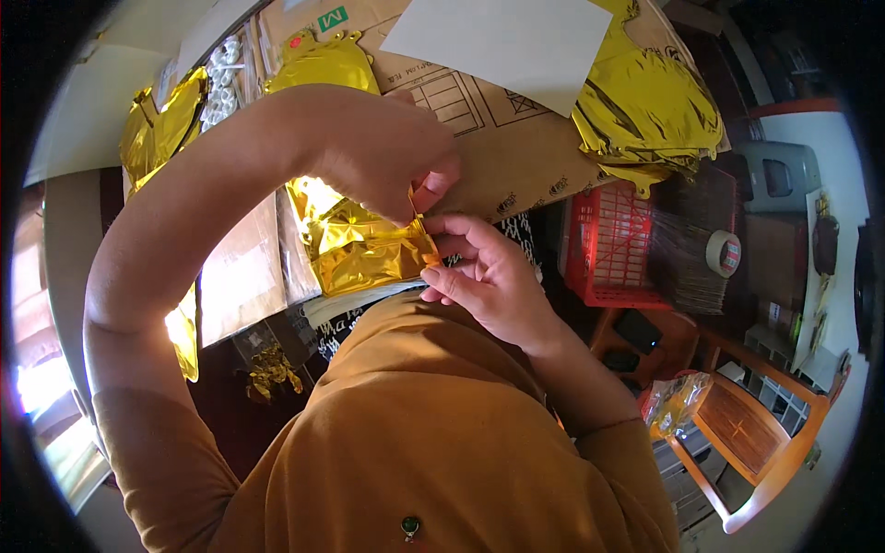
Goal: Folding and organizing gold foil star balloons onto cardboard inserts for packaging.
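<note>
A shiny gold foil balloon (369,251), flat and creased, lies at the table's near edge, close against my body. My left hand (387,152) arches over it, its fingers closed on the right-hand edge of the foil; part of that grip is hidden behind the hand itself. Just below, my right hand (487,281) pinches the same edge between thumb and forefinger, with the other fingers curled. The two hands are close together. Beyond my left wrist, another flat gold foil balloon (323,66) rests on the cardboard.
Brown cardboard (516,147) covers the table, with a white sheet (502,41) on it. A gold foil pile (650,111) lies at the right, white rolled bits (221,78) at the left. Right of the table stand a red crate (613,244), a tape roll (724,252) and a wooden chair (751,429).
</note>
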`<state>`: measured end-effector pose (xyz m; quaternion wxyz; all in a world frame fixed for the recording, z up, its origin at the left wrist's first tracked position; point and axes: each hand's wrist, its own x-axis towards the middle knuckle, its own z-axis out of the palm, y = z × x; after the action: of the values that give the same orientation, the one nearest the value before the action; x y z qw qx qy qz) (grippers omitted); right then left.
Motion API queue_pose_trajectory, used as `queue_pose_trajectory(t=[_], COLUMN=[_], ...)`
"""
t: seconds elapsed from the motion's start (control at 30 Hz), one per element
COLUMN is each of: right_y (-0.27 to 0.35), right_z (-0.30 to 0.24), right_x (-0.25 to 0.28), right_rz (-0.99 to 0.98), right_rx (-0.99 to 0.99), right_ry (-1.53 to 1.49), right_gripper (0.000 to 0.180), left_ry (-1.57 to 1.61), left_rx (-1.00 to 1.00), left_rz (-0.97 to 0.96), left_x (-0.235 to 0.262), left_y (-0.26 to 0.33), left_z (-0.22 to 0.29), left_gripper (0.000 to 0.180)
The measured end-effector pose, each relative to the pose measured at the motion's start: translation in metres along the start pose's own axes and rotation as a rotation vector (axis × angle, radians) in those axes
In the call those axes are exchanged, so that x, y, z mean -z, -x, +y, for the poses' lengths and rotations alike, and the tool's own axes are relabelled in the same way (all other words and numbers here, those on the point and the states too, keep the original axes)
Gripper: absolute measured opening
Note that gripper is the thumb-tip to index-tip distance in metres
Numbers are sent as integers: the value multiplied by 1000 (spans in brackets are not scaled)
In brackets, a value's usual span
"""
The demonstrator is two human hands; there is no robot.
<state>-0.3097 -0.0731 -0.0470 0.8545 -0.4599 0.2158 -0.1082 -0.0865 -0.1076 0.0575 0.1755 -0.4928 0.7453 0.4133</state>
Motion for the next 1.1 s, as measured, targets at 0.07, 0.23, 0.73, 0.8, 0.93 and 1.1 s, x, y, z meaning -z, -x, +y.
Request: queue_pose_trajectory(t=[0.07, 0.23, 0.73, 0.8, 0.93, 1.1], right_y=[1, 3, 6, 5, 3, 2], right_z=[-4, -7, 12, 17, 19, 9], right_x=[0, 0, -4, -3, 0, -1], right_rz=[-27, -60, 170, 185, 222, 252], right_rx=[-20, -39, 51, 71, 78, -35], right_ry=[9, 18, 208, 222, 272, 261], right_gripper=[42, 44, 19, 18, 18, 18], left_ry=[14, 104, 19, -18, -37, -240], left_rx=[-6, 14, 34, 33, 40, 22], left_rz=[3, -27, 126, 139, 149, 245], left_x=[0, 5, -13, -13, -10, -18], left_y=[4, 7, -4, -5, -4, -6], left_z=[4, 12, -12, -11, -3, -11], left_gripper=[11, 14, 18, 18, 17, 14])
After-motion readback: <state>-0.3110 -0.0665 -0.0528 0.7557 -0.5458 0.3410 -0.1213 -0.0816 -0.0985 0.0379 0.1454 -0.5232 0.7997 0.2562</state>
